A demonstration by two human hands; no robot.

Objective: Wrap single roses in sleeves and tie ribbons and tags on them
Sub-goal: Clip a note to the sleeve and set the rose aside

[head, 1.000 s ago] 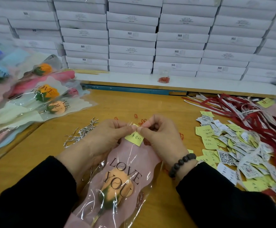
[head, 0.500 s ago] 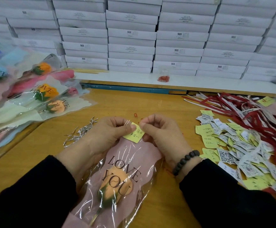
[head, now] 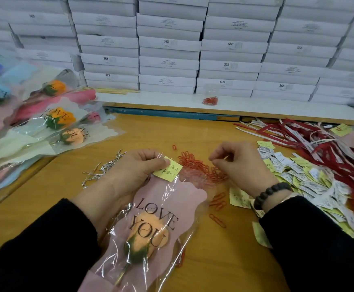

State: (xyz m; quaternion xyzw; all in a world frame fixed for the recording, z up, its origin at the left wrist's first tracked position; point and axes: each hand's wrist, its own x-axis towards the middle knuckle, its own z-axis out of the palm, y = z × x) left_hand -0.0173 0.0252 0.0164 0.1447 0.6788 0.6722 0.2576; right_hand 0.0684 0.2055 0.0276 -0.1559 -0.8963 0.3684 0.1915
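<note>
An orange rose (head: 145,239) lies in a pink and clear sleeve (head: 184,199) printed LOVE YOU, near the table's front edge. My left hand (head: 134,171) pinches a yellow handwritten tag (head: 168,170) against the sleeve's top edge. My right hand (head: 239,165) hovers to the right, over a pile of red paper clips (head: 201,168). Its fingers are curled, with thumb and forefinger together at the pile's edge. Whether a clip sits between them is hidden.
Wrapped roses (head: 62,121) are stacked at the left. Silver twist ties (head: 103,168) lie left of my left hand. Yellow and white tags (head: 302,175) and red ribbons (head: 330,148) cover the right side. White boxes (head: 169,60) line the back shelf.
My right hand has let go of the yellow tag and moved right to the paper clips, which it had hidden. My left hand still holds the tag on the sleeve.
</note>
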